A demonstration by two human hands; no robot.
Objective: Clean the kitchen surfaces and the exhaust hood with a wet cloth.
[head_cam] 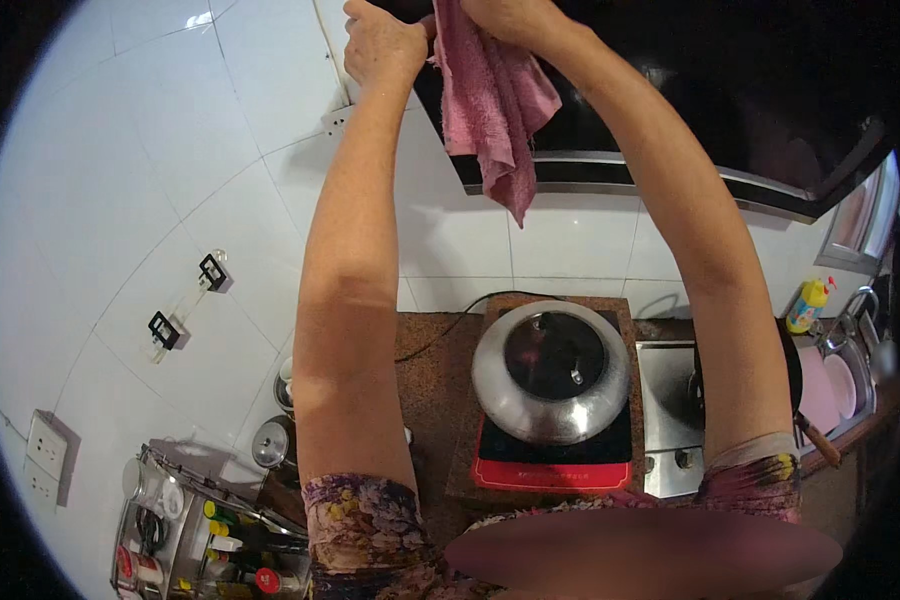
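Observation:
My right hand [508, 19], cut off partly by the top edge of the picture, grips a pink terry cloth [487, 112]. The cloth hangs in folds before the black glossy range hood [667, 82], its lower tip below the hood's metal trim. Just left of the cloth is my raised left hand [386, 45], fingers bent, by the hood's left side. Its thumb side reaches the cloth's edge; whether it grips anything I cannot tell. Below, a steel pot with a domed, glass-centred lid [555, 352] stands on a red-fronted induction cooker [551, 474].
Right of the cooker are a steel gas hob [664, 412], a wooden-handled pan [817, 442], a yellow spray bottle [808, 306] and a sink [866, 401] with dishes. At lower left a rack [184, 555] holds bottles and jars. A socket [337, 120] and hooks [163, 330] sit on the tiles.

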